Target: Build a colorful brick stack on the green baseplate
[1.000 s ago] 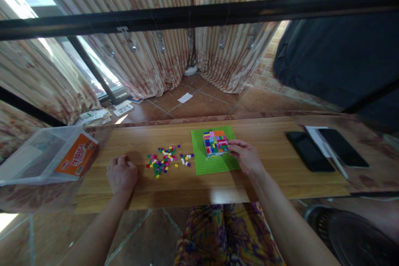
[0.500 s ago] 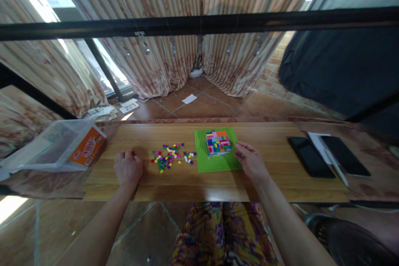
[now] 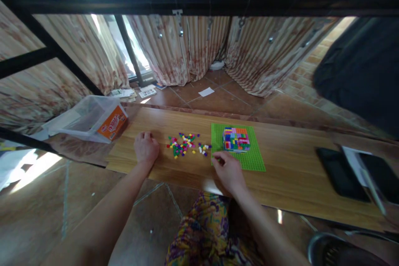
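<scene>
My left hand (image 3: 146, 148) rests on the wooden table with its fingers curled in, left of a scattered pile of small coloured building bricks (image 3: 181, 145); nothing shows in it. My right hand (image 3: 229, 171) is at the front left part of the green baseplate (image 3: 254, 158), thumb and forefinger pinched together. Whatever is between those fingertips, if anything, is too small to make out. On the baseplate stands a square, multicoloured brick block (image 3: 236, 139), just beyond my right hand. A small group of white, purple and yellow bricks (image 3: 204, 149) lies between the pile and the baseplate.
A clear plastic box (image 3: 90, 118) with an orange label stands at the table's left end. Two dark phones, one nearer (image 3: 341, 174) and one farther right (image 3: 382, 174), lie at the right with white paper. A black metal bar (image 3: 199, 4) crosses beyond the table.
My right hand has moved from the right side of the baseplate to its front left, toward the loose bricks. The camera view has turned; my left hand stays on the table.
</scene>
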`<move>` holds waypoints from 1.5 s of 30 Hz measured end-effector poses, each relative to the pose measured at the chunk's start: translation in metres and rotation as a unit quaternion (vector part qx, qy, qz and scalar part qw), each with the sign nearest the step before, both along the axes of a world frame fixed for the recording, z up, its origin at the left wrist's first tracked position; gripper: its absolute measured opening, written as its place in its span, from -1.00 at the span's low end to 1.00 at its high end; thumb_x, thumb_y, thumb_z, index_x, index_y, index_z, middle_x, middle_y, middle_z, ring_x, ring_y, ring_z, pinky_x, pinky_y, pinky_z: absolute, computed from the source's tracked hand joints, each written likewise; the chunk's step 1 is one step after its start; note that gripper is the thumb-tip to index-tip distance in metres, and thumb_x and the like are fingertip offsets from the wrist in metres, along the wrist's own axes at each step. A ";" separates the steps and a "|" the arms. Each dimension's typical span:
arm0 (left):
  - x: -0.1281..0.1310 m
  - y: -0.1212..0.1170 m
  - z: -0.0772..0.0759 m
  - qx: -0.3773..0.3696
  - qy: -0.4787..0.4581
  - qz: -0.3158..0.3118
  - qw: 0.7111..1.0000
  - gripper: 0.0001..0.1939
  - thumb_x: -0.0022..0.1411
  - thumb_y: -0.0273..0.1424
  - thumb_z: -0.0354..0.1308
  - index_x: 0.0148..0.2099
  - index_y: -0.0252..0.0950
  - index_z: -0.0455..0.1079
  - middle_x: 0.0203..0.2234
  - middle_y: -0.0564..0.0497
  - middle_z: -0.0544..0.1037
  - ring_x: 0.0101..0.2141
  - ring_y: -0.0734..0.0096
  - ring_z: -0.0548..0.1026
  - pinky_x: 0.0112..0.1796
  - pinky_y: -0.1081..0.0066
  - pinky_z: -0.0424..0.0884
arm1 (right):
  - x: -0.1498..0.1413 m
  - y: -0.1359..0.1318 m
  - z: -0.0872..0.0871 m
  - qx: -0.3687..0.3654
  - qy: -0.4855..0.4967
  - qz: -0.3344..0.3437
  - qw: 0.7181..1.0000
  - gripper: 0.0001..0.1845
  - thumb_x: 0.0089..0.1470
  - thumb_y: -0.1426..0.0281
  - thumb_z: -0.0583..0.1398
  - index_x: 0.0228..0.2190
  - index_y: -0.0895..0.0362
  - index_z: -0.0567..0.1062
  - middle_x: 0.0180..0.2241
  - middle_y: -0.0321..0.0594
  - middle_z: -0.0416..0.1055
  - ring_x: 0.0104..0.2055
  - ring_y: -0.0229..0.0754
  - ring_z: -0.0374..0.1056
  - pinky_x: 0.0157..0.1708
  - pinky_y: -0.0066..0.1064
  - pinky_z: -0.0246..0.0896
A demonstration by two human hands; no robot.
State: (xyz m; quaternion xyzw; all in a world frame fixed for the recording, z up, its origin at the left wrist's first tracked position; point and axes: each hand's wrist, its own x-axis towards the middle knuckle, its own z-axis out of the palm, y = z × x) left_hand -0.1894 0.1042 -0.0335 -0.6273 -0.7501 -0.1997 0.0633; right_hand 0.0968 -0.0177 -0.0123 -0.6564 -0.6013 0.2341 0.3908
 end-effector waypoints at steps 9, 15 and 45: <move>-0.001 -0.001 -0.002 0.010 0.007 -0.005 1.000 -0.63 0.24 -0.47 -0.04 0.00 -0.41 0.48 -0.11 -0.27 0.50 -0.05 0.03 0.44 -0.03 0.15 0.36 | -0.028 0.027 -0.006 -0.016 -0.207 0.012 0.978 -0.83 0.19 0.45 0.16 -0.35 0.13 0.57 -0.30 -0.10 0.48 -0.19 -0.08 0.38 -0.11 -0.33 0.22; -0.001 0.000 0.000 0.005 0.000 -0.003 1.000 -0.63 0.25 -0.46 -0.06 0.00 -0.41 0.47 -0.11 -0.27 0.49 -0.05 0.04 0.44 -0.03 0.15 0.37 | -0.020 0.011 0.002 0.014 -0.086 0.012 0.996 -0.79 0.22 0.41 0.12 -0.32 0.12 0.57 -0.29 -0.14 0.53 -0.24 -0.14 0.43 -0.18 -0.36 0.27; -0.002 0.001 0.000 0.008 -0.013 -0.001 1.000 -0.62 0.24 -0.43 -0.07 -0.01 -0.36 0.48 -0.11 -0.25 0.49 -0.04 0.03 0.43 0.01 0.13 0.34 | 0.092 0.005 0.019 0.013 -0.056 -0.188 0.980 -0.58 0.05 0.17 0.14 -0.21 0.20 0.59 -0.34 -0.04 0.59 -0.34 -0.07 0.48 -0.25 -0.23 0.36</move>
